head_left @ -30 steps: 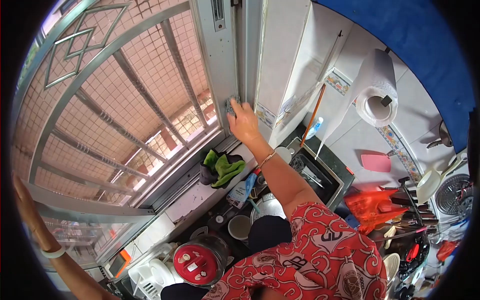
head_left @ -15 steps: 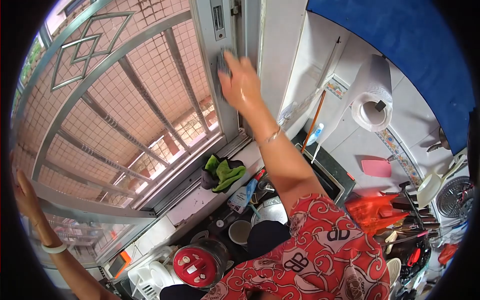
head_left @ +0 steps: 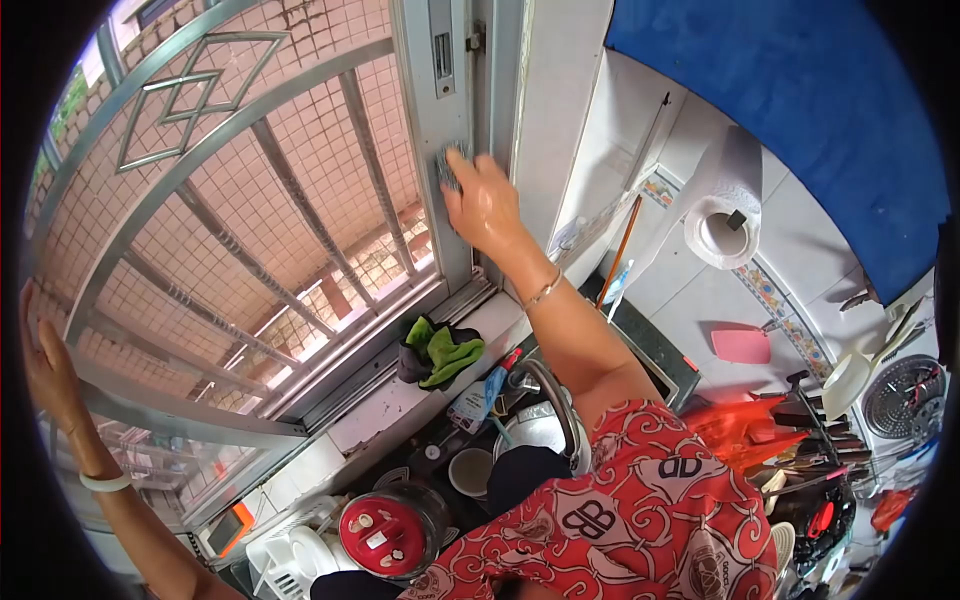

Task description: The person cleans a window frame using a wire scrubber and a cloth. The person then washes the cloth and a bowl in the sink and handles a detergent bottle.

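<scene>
The left hand [head_left: 50,385], open with fingers extended, is at the window's [head_left: 315,212] far edge; whether it presses there I cannot tell. A firm brace on that side would steady the reach. On the sill [head_left: 375,415], the cloth [head_left: 455,352] sits bunched below the frame [head_left: 440,120]. The right hand [head_left: 488,210], well apart from the left, pinches the pad [head_left: 449,168] against the frame. Flat, even strokes along its length would serve best, easing off near the latch slot [head_left: 443,62]. The frame offers open room above and below; rightward, the catch [head_left: 476,38] and wall [head_left: 560,90] crowd the knuckles.
</scene>
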The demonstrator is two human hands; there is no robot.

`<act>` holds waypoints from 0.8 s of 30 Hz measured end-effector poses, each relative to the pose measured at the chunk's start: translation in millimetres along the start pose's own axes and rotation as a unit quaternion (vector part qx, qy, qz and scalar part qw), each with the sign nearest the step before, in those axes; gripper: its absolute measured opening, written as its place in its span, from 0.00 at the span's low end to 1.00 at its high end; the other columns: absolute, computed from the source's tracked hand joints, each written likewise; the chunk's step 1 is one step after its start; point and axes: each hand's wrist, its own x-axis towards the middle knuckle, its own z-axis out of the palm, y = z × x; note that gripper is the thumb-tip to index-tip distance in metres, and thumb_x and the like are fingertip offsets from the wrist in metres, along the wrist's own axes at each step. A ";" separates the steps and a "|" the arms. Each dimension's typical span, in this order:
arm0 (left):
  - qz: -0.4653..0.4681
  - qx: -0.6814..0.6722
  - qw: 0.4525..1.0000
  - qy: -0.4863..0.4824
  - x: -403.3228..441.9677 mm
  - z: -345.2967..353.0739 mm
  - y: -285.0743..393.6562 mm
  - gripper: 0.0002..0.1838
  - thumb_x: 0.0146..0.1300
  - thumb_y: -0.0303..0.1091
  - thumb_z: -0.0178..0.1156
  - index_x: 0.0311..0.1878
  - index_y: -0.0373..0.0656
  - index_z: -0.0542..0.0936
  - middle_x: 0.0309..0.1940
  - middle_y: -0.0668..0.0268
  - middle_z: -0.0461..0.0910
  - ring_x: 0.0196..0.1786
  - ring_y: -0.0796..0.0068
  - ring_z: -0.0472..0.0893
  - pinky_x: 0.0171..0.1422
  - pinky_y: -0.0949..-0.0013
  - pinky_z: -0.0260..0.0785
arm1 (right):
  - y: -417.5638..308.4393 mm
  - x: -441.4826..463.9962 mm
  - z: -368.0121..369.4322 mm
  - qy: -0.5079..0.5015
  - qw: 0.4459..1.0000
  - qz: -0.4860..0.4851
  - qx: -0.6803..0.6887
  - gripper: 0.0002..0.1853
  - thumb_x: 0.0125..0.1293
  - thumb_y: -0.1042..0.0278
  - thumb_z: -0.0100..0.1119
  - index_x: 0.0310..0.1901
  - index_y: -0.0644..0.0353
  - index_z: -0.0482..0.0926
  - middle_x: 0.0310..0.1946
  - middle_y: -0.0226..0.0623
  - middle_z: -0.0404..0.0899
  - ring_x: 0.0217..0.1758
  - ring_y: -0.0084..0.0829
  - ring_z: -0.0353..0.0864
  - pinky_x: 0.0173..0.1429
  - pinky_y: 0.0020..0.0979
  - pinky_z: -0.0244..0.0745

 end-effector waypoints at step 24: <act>0.005 -0.004 1.000 0.022 12.8 -10.0 30.8 0.20 0.64 0.36 0.44 0.60 0.57 0.70 0.55 0.65 0.75 0.55 0.67 0.76 0.54 0.69 0.69 | 3.9 25.0 -7.0 0.022 0.998 0.029 0.056 0.23 0.56 0.62 0.56 0.53 0.57 0.68 0.39 0.53 0.73 0.41 0.54 0.75 0.44 0.46 0.72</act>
